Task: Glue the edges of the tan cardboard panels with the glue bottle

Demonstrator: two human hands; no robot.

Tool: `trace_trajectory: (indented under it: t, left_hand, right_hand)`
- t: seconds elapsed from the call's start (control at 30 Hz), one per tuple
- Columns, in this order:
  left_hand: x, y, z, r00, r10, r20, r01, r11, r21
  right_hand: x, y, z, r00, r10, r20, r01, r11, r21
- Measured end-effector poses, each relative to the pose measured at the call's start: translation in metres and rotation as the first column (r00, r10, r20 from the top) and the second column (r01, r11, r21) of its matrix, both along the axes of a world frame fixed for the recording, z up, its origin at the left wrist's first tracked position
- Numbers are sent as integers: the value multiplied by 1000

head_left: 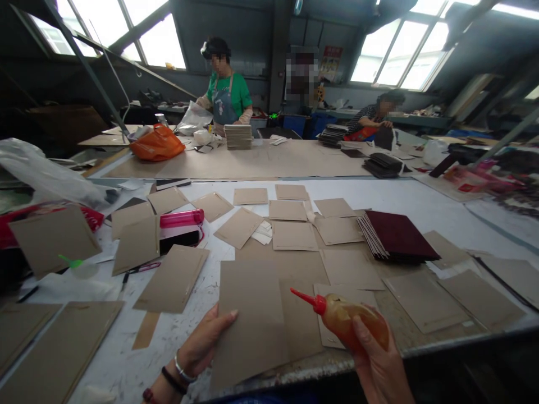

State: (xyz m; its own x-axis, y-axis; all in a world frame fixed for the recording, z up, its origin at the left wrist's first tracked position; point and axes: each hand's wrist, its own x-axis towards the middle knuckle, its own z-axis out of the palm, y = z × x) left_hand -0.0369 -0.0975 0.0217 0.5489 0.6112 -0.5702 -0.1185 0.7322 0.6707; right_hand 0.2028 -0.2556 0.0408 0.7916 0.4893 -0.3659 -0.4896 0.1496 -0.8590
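My left hand (210,334) grips the left edge of a grey-brown cardboard sheet (252,320), thumb on top and fingers underneath. The sheet stands tilted near the table's front edge. In my right hand (379,353) is a squeeze bottle of amber glue (357,322), its red nozzle (305,297) pointing left above the table, apart from the sheet. Under and beside the bottle lies another cardboard piece (332,336). Several more pieces, such as one (295,235) behind the held sheet, lie spread out, some with shiny streaks along an edge.
A stack of maroon covers (400,235) stands right of centre. At left lie a pink bottle (181,217), a dark phone-like object (179,241) and clear plastic (46,174). An orange bag (158,143) is on the far table. Two people (229,92) work behind it.
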Motion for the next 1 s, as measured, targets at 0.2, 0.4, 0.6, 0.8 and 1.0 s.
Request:
trace_trajectory:
  t: [0.2, 0.4, 0.6, 0.8, 1.0]
  left_hand:
    - [-9, 7, 54, 979, -191, -72, 195, 980, 47]
    - [-13, 7, 68, 971, -217, -100, 221, 975, 28]
    - [-17, 15, 75, 972, -221, -83, 225, 973, 46]
    - [-19, 25, 80, 973, -220, -63, 224, 972, 67]
    - [-15, 32, 82, 979, -192, -61, 197, 978, 72]
  right_hand:
    - [1, 16, 30, 952, -24, 305, 29, 999, -13]
    - [6, 13, 42, 773, 28, 634, 64, 990, -122]
    - [2, 7, 59, 668, 121, 734, 48, 978, -204]
    - [-5, 1, 62, 663, 166, 730, 22, 970, -241]
    - [-16, -1, 72, 694, 202, 691, 15, 955, -295]
